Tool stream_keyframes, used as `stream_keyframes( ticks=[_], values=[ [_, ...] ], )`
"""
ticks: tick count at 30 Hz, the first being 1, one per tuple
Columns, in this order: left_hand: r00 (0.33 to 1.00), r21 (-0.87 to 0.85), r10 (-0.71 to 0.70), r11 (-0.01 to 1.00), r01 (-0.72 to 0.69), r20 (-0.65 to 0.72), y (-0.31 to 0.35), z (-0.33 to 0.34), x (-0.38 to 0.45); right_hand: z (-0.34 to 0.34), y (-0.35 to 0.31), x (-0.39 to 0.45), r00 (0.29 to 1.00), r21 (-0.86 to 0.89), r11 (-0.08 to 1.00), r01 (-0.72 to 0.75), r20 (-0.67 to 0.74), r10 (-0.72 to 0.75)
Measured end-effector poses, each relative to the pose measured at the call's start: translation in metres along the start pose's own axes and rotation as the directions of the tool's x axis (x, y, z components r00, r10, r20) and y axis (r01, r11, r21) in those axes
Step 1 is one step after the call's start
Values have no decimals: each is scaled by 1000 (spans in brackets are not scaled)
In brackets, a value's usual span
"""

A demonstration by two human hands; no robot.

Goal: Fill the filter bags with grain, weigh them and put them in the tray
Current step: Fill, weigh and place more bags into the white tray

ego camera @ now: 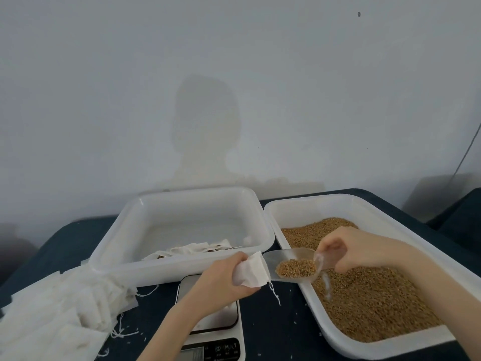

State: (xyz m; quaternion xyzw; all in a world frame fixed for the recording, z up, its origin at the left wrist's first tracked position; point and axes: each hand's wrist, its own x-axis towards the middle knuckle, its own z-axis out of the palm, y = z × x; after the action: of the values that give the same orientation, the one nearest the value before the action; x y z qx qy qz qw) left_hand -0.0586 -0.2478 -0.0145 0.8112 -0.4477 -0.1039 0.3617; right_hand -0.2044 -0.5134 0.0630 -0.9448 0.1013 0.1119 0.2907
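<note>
I am holding a bag in my left hand, fingers curled round its lower half, its mouth turned right toward the scoop. The bag is hanging above the scale, between the two tubs, its drawstring dangling loose. It is thin, limp cloth, nearly weightless while unfilled, so I judge it will sag and fold shut unless I am pinching it near the rim (the mouth is what needs keeping open). My right hand is gripping the clear scoop by its handle, with a heap of grain lying in it; the stuff is loose and rolls, so a tilt too early would scatter it over the scale. The scoop is hovering over the near-left corner of the grain tub, just beside the bag's mouth. Filled bags are lying in the tray behind my left hand. A pile of empty bags is spreading at the left. Everything is sitting on a dark blue tabletop, flecked with stray bits, against a plain pale wall.
</note>
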Motion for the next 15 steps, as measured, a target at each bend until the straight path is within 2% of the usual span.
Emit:
stream_keyframes(
  ticks=[6,10,15],
  values=[
    [999,141,34,989,-34,-4,5,-6,-4,7,-11,14,999,-40,999,24,-40,-26],
    [998,203,57,978,-50,-30,7,-10,-3,7,-17,19,997,-22,996,82,-5,-82],
    [992,217,101,973,-83,-73,8,-13,-5,8,-22,23,995,10,995,95,10,-95]
  ],
)
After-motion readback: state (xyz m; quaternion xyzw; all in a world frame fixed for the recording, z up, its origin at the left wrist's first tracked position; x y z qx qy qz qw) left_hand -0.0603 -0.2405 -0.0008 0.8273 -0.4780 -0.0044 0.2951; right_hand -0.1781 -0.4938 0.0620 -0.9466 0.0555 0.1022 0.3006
